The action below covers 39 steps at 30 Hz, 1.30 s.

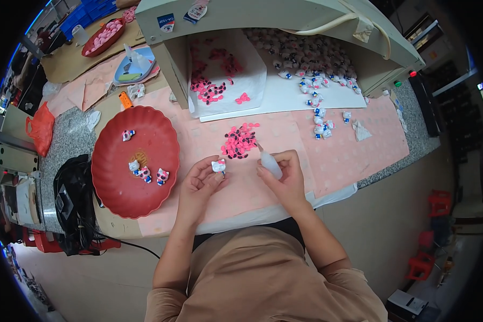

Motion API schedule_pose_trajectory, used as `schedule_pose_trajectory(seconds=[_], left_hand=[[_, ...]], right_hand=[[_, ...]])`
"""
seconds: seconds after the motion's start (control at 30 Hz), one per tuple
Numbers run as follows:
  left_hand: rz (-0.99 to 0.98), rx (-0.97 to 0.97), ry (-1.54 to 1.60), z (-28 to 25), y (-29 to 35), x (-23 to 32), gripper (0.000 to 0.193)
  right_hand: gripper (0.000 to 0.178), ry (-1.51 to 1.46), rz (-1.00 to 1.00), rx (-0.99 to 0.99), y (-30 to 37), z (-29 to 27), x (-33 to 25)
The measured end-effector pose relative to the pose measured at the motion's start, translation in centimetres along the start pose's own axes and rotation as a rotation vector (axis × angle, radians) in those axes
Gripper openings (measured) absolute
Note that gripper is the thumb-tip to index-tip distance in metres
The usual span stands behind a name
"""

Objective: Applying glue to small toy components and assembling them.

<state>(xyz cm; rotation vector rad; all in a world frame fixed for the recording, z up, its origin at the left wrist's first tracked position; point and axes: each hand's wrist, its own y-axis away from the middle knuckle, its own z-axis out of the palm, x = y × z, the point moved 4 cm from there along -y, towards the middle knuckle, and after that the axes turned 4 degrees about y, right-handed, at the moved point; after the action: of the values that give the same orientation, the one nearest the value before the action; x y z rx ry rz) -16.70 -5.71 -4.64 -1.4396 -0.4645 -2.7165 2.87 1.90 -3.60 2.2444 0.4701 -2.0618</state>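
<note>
Between the thumb and fingers of my left hand (201,180) is a small white cat figurine (218,166) with a pink bow, its face turned up. My right hand (285,180) grips a translucent squeeze bottle (271,165), and its thin nozzle slants toward a heap of small pink and dark oval pieces (240,141). The nozzle tip is right at the heap's right edge; whether it touches a piece I cannot tell. Left of my left hand stands a red scalloped bowl (110,177) with several figurines (143,173) in it, some wearing pink and dark parts.
A grey-green cabinet (169,70) overhangs the bench at the back. Under it lie white sheets (257,80) with more pink pieces and many white figurines (311,86). A blue tray (137,64) with bottles and an orange-handled tool (125,100) are behind the bowl. A black bag (72,204) hangs left.
</note>
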Motion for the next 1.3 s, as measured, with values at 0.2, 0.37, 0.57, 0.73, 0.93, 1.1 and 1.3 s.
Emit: schedule_pose_trajectory(seconds=[0.2,0.37,0.57,0.73,0.93,1.1,1.3], left_hand=[[-0.009,0.008,0.068,-0.1,0.4,0.3,0.044],[-0.066,-0.007,0.109,-0.3,0.4,0.4,0.048],[-0.076,-0.053,0.062,-0.4,0.3,0.2,0.048],[0.047,-0.123,-0.049,0.2,0.1,-0.4,0.049],[0.151,-0.12,-0.164,0.0,0.0,-0.9,0.048],[0.212,-0.131,-0.274,0.3,0.2,-0.6,0.046],[0.235,-0.128,-0.382,0.8,0.6,-0.1,0.045]], right_hand=[[0.018,0.59,-0.269,-0.25,-3.8,2.1,-2.6],[0.015,0.795,-0.301,-0.364,-4.3,2.6,-2.4],[0.01,0.126,0.306,-0.353,-2.8,2.4,-2.3],[0.011,-0.141,0.386,-0.413,-1.5,3.8,-2.3],[0.015,-0.132,0.385,-0.427,-1.1,4.3,-1.4],[0.013,-0.115,0.406,-0.431,-1.1,4.2,-1.5],[0.011,-0.077,0.428,-0.475,-1.2,3.8,-1.0]])
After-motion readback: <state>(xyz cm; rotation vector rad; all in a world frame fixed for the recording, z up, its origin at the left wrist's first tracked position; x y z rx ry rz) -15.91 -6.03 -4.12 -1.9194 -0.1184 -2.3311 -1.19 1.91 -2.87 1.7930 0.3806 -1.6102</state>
